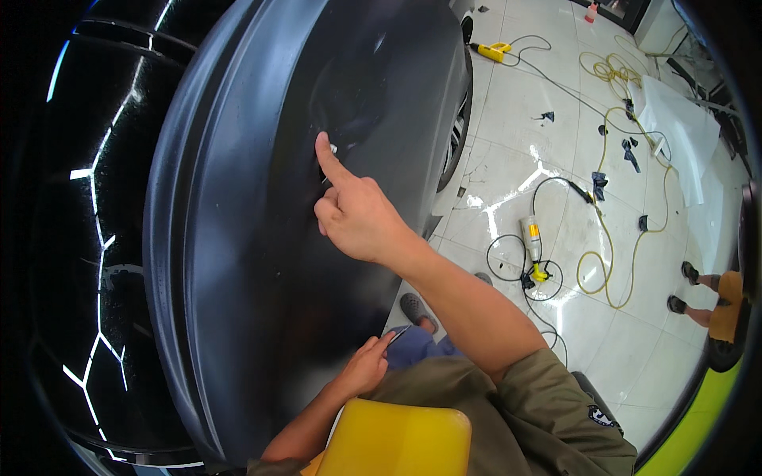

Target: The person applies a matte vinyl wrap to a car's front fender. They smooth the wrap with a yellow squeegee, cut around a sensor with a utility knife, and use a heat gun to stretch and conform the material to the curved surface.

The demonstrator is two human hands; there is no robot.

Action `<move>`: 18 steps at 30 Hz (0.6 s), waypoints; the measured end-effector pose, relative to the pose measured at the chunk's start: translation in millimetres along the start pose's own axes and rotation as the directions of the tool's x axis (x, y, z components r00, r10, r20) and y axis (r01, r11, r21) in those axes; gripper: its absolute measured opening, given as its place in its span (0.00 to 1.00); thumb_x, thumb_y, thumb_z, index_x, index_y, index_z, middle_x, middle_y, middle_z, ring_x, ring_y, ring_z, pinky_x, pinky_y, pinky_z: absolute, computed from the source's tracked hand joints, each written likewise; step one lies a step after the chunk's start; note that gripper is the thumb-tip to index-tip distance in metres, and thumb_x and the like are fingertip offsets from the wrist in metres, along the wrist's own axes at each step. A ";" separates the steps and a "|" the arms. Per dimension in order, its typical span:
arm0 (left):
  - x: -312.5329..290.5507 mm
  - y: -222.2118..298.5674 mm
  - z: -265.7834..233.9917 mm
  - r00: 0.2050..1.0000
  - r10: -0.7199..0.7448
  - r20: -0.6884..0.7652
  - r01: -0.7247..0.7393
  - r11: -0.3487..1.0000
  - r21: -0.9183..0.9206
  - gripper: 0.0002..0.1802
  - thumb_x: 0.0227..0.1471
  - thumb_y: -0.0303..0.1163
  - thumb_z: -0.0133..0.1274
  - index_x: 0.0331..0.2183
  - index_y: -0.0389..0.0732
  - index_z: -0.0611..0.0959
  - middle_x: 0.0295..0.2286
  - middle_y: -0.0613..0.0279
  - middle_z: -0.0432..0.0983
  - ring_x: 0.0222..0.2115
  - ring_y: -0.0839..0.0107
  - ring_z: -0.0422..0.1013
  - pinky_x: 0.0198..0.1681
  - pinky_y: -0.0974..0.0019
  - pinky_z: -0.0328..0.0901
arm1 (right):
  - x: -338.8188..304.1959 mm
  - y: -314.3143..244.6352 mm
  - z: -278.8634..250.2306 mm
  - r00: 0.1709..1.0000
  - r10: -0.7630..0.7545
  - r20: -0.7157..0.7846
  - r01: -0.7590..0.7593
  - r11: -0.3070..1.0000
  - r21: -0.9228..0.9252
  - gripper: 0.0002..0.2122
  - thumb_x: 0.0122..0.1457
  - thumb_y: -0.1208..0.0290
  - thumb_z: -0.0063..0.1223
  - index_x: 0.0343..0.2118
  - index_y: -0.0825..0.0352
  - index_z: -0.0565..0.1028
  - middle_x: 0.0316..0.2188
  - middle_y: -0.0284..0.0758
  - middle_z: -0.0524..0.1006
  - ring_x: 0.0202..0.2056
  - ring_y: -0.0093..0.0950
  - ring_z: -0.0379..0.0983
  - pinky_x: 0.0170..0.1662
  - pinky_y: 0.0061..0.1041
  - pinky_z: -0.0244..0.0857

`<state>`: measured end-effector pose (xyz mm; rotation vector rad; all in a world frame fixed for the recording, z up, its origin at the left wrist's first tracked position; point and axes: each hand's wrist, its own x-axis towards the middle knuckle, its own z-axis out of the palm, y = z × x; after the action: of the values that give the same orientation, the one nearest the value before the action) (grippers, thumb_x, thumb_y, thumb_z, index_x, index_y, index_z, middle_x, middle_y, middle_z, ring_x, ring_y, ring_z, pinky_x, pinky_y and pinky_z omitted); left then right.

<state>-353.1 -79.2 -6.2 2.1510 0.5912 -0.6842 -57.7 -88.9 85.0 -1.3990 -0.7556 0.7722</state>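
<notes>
My right hand (359, 216) reaches over a dark grey matte car panel (262, 317). Its index finger is stretched out with the tip at the panel; the other fingers are curled in, and I see nothing held. Small bright marks (333, 149) show on the surface beside that fingertip. Lower down, close to my body, my left hand (367, 366) is closed on a slim tool (402, 334) with a thin, pale edge; its exact kind is unclear. A yellow rounded block (393, 438) sits in front of my torso.
Glossy black car glass (67, 238) lies left. On the tiled floor (500, 143) are a yellow power tool (494, 52), a second corded tool (533, 238), looping yellow cords (611, 289), dark scraps (599, 186) and white sheeting (675, 135). Another person's feet (689, 274) appear at right.
</notes>
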 end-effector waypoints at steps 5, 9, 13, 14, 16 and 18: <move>1.8 -21.6 -3.5 0.997 -0.018 0.069 0.016 0.999 0.033 0.34 0.53 0.21 0.44 0.63 0.37 0.68 0.40 0.46 0.72 0.42 0.50 0.72 0.49 0.55 0.68 | -5.7 11.1 10.7 0.992 -0.114 -0.063 0.098 0.971 -0.216 0.36 0.59 0.78 0.44 0.72 0.70 0.49 0.19 0.45 0.75 0.21 0.45 0.73 0.35 0.39 0.69; 7.7 -27.2 -11.2 0.995 -0.014 0.102 0.006 0.997 0.080 0.34 0.55 0.24 0.44 0.64 0.38 0.67 0.43 0.44 0.71 0.44 0.47 0.72 0.50 0.52 0.67 | -15.7 12.1 20.0 0.985 -0.168 -0.046 0.142 0.927 -0.347 0.35 0.58 0.78 0.47 0.70 0.71 0.53 0.18 0.46 0.74 0.20 0.47 0.73 0.32 0.41 0.68; 10.4 -21.8 -8.6 0.985 -0.034 0.167 0.023 0.997 0.072 0.33 0.55 0.25 0.44 0.63 0.38 0.68 0.44 0.44 0.70 0.45 0.47 0.72 0.51 0.52 0.67 | -22.6 28.8 22.9 0.959 -0.282 -0.020 0.230 0.819 -0.525 0.35 0.56 0.77 0.49 0.70 0.68 0.56 0.20 0.43 0.76 0.22 0.45 0.74 0.31 0.41 0.70; 9.8 -19.0 -9.9 0.985 -0.017 0.169 0.006 0.998 0.069 0.32 0.55 0.25 0.45 0.63 0.38 0.68 0.44 0.44 0.71 0.45 0.46 0.72 0.51 0.52 0.67 | -25.7 31.0 19.2 0.953 -0.303 -0.003 0.249 0.787 -0.565 0.35 0.56 0.77 0.50 0.70 0.68 0.57 0.22 0.42 0.77 0.23 0.45 0.74 0.32 0.41 0.70; 6.6 -9.4 -15.8 0.986 0.016 0.165 -0.027 0.998 0.063 0.32 0.56 0.24 0.45 0.63 0.38 0.69 0.44 0.44 0.71 0.46 0.45 0.71 0.52 0.52 0.67 | -33.2 37.2 10.4 0.928 -0.372 0.022 0.306 0.726 -0.616 0.33 0.57 0.76 0.50 0.68 0.67 0.60 0.25 0.41 0.78 0.25 0.43 0.75 0.33 0.39 0.71; 2.3 5.4 -25.4 0.991 0.090 0.097 -0.093 0.995 0.020 0.30 0.58 0.24 0.46 0.63 0.39 0.69 0.43 0.46 0.74 0.41 0.50 0.74 0.48 0.55 0.70 | -43.9 44.1 -5.8 0.885 -0.464 0.033 0.374 0.667 -0.645 0.30 0.58 0.75 0.50 0.67 0.67 0.64 0.30 0.42 0.79 0.29 0.41 0.76 0.35 0.36 0.71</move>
<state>-341.1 -61.8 9.2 2.1404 0.4324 -0.7431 -78.2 -127.6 40.5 -1.7572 -1.2571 0.0223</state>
